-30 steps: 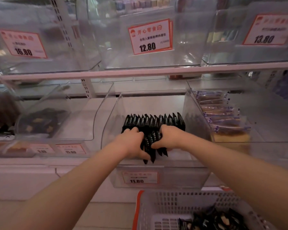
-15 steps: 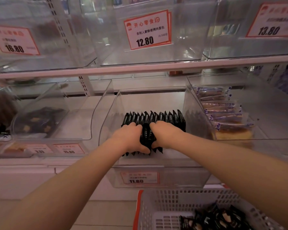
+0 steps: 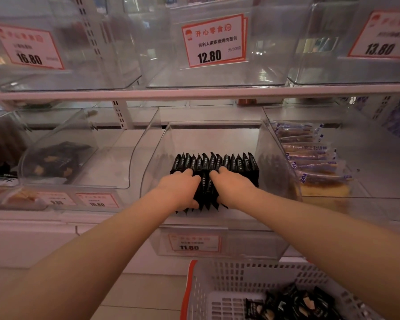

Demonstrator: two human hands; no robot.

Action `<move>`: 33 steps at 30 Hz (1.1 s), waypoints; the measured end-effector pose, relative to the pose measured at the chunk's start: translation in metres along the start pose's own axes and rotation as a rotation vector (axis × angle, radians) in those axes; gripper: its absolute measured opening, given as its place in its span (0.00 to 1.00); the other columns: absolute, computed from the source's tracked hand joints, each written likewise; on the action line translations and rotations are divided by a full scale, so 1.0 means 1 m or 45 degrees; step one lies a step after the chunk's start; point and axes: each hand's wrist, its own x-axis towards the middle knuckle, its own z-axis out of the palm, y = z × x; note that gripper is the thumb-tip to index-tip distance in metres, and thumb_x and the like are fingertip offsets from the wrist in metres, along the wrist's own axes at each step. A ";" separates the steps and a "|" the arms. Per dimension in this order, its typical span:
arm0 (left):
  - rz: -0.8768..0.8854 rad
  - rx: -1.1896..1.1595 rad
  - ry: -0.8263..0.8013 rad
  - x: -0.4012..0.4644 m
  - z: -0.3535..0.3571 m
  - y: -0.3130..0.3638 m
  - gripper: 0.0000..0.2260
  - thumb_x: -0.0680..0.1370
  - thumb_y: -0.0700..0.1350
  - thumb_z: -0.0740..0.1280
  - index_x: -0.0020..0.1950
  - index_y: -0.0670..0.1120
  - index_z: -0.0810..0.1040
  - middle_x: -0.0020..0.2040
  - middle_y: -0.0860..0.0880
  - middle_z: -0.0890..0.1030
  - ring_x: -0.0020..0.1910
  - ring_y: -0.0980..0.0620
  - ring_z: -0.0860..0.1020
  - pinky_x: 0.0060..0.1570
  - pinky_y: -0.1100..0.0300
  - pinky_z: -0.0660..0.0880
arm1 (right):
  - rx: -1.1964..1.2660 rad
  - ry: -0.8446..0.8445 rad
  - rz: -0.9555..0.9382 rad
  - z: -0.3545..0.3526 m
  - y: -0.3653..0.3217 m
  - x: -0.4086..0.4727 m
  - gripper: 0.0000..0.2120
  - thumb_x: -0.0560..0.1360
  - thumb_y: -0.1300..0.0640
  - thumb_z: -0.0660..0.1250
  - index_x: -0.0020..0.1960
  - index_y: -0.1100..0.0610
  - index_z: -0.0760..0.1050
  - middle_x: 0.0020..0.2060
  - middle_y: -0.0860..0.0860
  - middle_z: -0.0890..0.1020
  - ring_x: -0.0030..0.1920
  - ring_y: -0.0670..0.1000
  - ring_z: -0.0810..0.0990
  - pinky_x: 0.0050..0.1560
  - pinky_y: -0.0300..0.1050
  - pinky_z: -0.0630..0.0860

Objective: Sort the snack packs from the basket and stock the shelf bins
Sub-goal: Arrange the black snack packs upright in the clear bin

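A row of black snack packs [image 3: 217,162] stands on edge inside the clear middle shelf bin [image 3: 273,158]. In front of that row, a second bunch of black packs [image 3: 207,192] is squeezed between my left hand [image 3: 180,190] and my right hand [image 3: 233,188], which press in from either side. This bunch rests on the bin floor, touching the back row. Below, at the bottom right, a white slotted basket [image 3: 217,278] with an orange rim holds several more black packs [image 3: 296,306].
To the right, another clear bin holds blue-and-white wrapped cakes [image 3: 310,158]. A bin on the left [image 3: 79,158] holds dark packs. Clear bins with price tags 16.80, 12.80 and 13.80 sit on the shelf above. A tag reading 11.80 [image 3: 194,243] marks the middle bin.
Both hands pushed the front bunch of packs deeper into the bin, up against the back row, and squeezed it tighter. The camera tilted slightly.
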 end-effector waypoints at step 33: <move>0.404 -0.171 -0.640 -0.092 0.242 0.228 0.12 0.79 0.48 0.58 0.56 0.42 0.73 0.54 0.41 0.77 0.48 0.42 0.76 0.39 0.54 0.71 | 0.505 -0.821 0.322 0.274 0.147 -0.243 0.11 0.78 0.53 0.62 0.53 0.61 0.75 0.53 0.58 0.79 0.50 0.54 0.76 0.50 0.46 0.71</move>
